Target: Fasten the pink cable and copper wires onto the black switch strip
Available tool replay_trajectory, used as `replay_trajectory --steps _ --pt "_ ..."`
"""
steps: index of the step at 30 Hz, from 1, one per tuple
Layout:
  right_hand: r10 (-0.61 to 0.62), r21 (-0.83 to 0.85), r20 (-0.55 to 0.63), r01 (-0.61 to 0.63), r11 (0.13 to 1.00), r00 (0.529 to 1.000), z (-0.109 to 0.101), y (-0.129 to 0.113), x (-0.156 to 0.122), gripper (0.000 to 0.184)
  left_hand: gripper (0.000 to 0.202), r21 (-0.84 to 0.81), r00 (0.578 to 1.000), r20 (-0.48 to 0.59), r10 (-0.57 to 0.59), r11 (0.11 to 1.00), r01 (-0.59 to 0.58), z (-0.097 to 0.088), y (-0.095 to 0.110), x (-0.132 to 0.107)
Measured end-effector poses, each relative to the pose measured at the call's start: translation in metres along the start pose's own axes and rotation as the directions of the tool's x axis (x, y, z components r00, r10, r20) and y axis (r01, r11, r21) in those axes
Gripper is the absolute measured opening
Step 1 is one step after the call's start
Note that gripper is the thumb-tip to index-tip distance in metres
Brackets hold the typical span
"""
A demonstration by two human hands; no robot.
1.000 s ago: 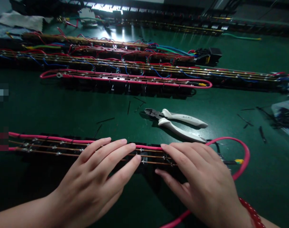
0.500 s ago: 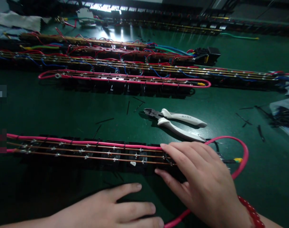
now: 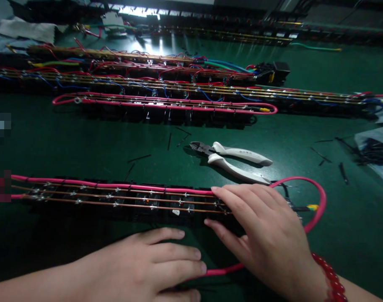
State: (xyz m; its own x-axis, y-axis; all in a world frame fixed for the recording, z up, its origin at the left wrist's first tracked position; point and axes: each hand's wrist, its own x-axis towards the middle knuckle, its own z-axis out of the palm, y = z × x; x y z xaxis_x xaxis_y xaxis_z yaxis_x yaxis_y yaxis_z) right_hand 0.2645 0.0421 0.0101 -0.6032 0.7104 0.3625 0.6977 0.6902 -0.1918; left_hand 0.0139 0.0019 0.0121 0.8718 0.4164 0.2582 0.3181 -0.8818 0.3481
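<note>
A long black strip (image 3: 179,216) of block-like units lies across the near table, with thin copper rods (image 3: 128,205) running along its top. Dark ties fasten a thick red cable (image 3: 94,185) along its far side. My right hand (image 3: 267,230) grips the strip's right end, thumb on the near side and fingers over the far side. Beyond that hand, the cable loops round and comes back toward my left hand (image 3: 153,262). The left fingers are stretched and apart, and the cable passes beneath them between two fingers. My left thumb is hidden.
White-handled cutting pliers (image 3: 238,157) lie open just beyond the strip. Cut black tie ends (image 3: 139,158) are scattered about. Another strip with a looped red cable (image 3: 166,110) and several wired rod assemblies (image 3: 179,86) stretch across behind. A plastic bag (image 3: 375,147) of black ties is at right.
My left hand has moved slightly up toward the strip, with the loose cable now passing under its fingers. The right hand keeps its grip on the strip.
</note>
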Motion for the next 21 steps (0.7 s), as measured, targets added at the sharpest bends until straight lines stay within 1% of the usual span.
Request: replay_trajectory --steps 4,7,9,14,15,16,18,19,21 --pt "-0.023 -0.017 0.001 0.023 1.000 1.000 0.000 0.000 0.002 0.031 0.031 -0.051 0.996 0.079 -0.033 0.998 0.037 -0.001 0.000 -0.011" --pt "-0.029 -0.043 0.011 0.029 0.999 1.000 0.001 -0.001 0.003 0.034 0.036 -0.097 0.987 0.158 -0.036 0.994 0.052 -0.004 -0.001 -0.014" --pt "-0.022 -0.068 0.009 0.023 0.997 1.000 0.002 -0.002 0.002 0.035 0.037 -0.123 0.986 0.166 -0.008 0.992 0.028 -0.004 -0.003 -0.014" --pt "-0.015 -0.100 0.018 0.017 0.995 1.000 0.004 -0.004 0.002 0.036 0.031 -0.147 0.988 0.157 -0.012 0.988 0.036 0.002 -0.007 -0.016" --pt "-0.014 -0.102 0.015 0.016 0.995 1.000 0.004 -0.004 0.002 0.036 0.032 -0.135 0.985 0.170 -0.006 0.990 0.029 0.003 -0.005 -0.017" --pt "-0.011 -0.103 0.011 0.012 0.995 1.000 0.004 -0.004 0.002 0.037 0.037 -0.107 0.983 0.185 0.001 0.994 0.019 0.003 -0.002 -0.016" --pt "0.002 -0.103 0.013 -0.001 0.995 1.000 0.004 -0.004 0.002 0.036 0.053 -0.018 0.977 0.212 0.031 0.999 -0.027 0.003 0.007 -0.014" --pt "0.008 -0.098 0.014 -0.007 0.995 1.000 0.004 -0.004 0.002 0.036 0.058 0.026 0.976 0.211 0.056 0.998 -0.063 0.003 0.014 -0.013" --pt "0.018 -0.083 0.019 -0.016 0.996 1.000 0.004 -0.005 0.002 0.035 0.058 0.083 0.969 0.212 0.130 0.985 -0.150 0.004 0.026 -0.010"
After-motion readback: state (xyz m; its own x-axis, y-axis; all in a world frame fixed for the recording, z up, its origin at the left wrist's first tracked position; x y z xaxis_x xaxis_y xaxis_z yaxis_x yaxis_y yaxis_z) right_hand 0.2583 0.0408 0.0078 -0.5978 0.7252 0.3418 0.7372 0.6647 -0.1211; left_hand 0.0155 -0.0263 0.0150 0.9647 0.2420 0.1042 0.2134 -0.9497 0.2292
